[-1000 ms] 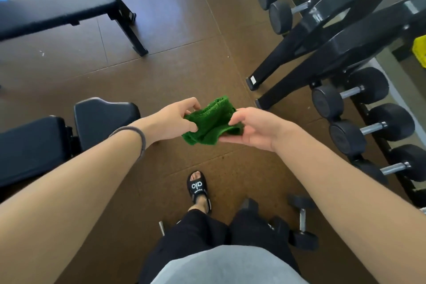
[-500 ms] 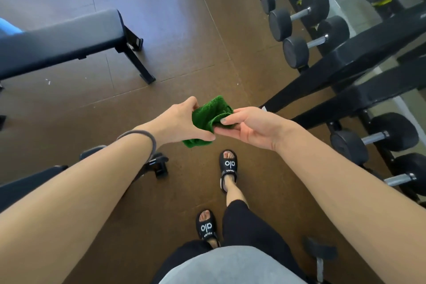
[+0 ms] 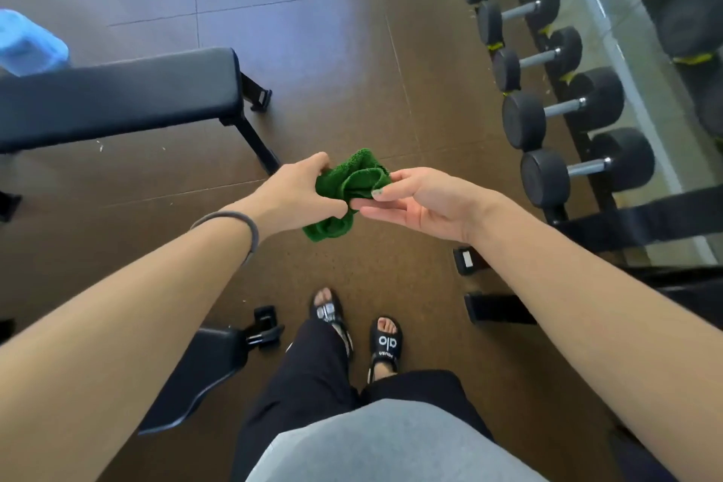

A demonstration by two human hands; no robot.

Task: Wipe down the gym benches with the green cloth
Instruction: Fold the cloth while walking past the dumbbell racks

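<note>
Both hands clamped on green cloth [image 3: 349, 190], mid-air above floor.
Left hand [image 3: 291, 194] and right hand [image 3: 424, 201] now regathering it; flat bench [image 3: 117, 98] drawn nearer than a second ago, wiping probably next.

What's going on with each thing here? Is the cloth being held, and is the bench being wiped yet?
green cloth: bunched up, held in the air between both hands
left hand: pinching the cloth
right hand: palm up, fingertips on the cloth
flat bench: bare, not touched
dumbbells: resting on their rack
</note>
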